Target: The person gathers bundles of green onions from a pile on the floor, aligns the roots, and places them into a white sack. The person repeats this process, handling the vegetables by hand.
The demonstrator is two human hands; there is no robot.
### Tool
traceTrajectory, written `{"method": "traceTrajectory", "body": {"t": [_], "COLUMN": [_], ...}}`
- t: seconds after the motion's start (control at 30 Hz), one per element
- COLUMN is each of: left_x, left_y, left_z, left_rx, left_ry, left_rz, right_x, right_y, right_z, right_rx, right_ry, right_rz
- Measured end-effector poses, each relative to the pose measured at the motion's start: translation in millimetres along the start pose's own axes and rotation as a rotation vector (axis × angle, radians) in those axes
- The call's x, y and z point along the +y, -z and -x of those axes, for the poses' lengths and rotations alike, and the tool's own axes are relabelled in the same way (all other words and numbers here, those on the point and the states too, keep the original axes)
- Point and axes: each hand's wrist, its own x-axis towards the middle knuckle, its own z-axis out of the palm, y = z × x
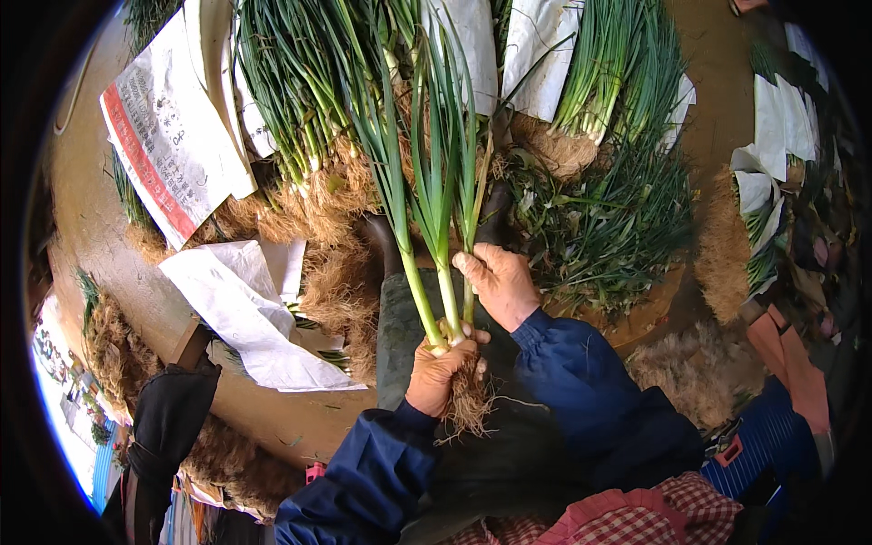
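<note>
Several green onions (426, 293) with long green leaves and tangled roots stand upright over my lap, leaves pointing away from me. My left hand (444, 371) is closed round their white bases, just above the hanging roots (469, 402). Higher up, my right hand (503, 281) pinches the rightmost stalk between thumb and fingers, with a yellowed leaf (485, 170) rising just above it. Beyond my hands lies a large pile of green onions (300, 95), its roots towards me. A further bundle (599, 75) lies to its right.
Loose trimmed leaves (606, 225) are heaped at the right. White printed sacking (163, 129) and a folded white sheet (252, 306) cover bundles at the left. Root masses (725, 252) lie farther right. A person in dark blue with a reddish strap (793, 368) is at the right edge.
</note>
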Motion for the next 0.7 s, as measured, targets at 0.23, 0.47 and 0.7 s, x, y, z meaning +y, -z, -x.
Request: {"method": "traceTrajectory", "body": {"t": [0.23,0.47,0.7], "left_x": [-17,-22,-32], "left_y": [-26,-19,-18], "left_z": [5,3,15], "left_rx": [0.109,0.134,0.265], "left_ry": [-0.020,-0.068,-0.008], "left_rz": [0.178,0.084,0.171], "right_x": [36,15,12], "right_y": [-10,9,24], "right_z": [8,1,49], "right_rx": [0.151,0.200,0.010], "right_ry": [0.138,0.275,0.415], "right_rz": [0.073,0.614,0.682]}}
